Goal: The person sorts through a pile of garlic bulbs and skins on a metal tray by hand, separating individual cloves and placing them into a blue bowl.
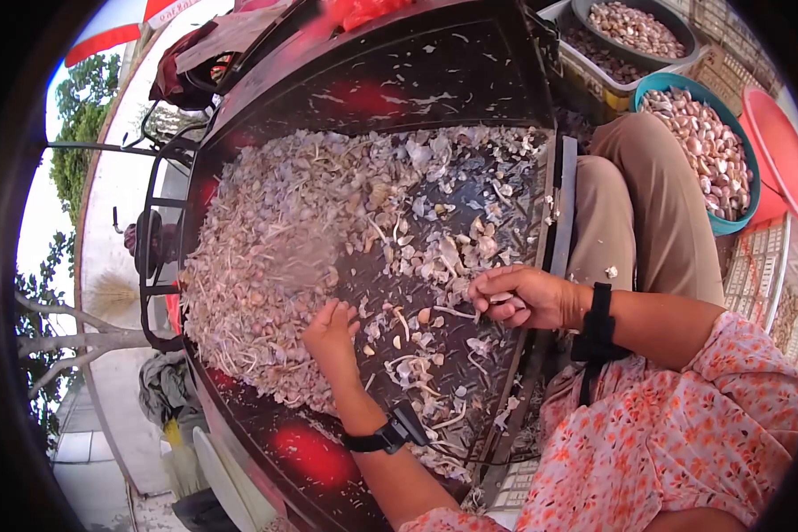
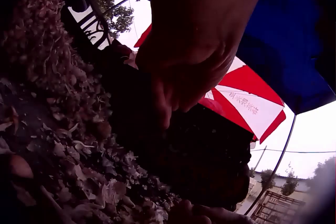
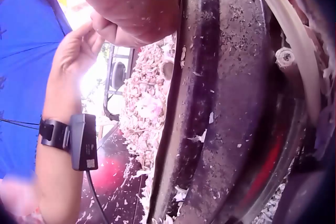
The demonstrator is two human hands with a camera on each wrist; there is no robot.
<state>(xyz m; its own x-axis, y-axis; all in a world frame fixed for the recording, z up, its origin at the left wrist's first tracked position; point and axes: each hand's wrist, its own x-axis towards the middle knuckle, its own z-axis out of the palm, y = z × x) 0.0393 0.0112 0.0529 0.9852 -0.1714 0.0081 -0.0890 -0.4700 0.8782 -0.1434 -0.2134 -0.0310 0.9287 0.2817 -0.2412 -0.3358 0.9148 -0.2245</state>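
My right hand (image 1: 525,297) curls over the near side of the truck-bed-like dark tray (image 1: 470,66), gripping pale garlic cloves (image 1: 500,299) among its fingers. To its left, my left hand (image 1: 332,341) is raised beside the heap of garlic (image 1: 266,230), fingers loosely bent, with nothing seen in them. In the left wrist view that hand (image 2: 184,71) is dark, its fingertips pointing down. Loose cloves, dry skins and cut stems (image 1: 452,312) lie on the tray between the hands. A blurred patch shows over the heap just beyond the left hand.
A teal basin (image 1: 752,173) of cloves stands at the right, beside a red bucket (image 1: 776,146). Behind it is a grey basin (image 1: 585,13) with more cloves. The person's knees (image 1: 656,177) press close to the tray's edge. A red and white umbrella (image 2: 252,98) hangs beyond.
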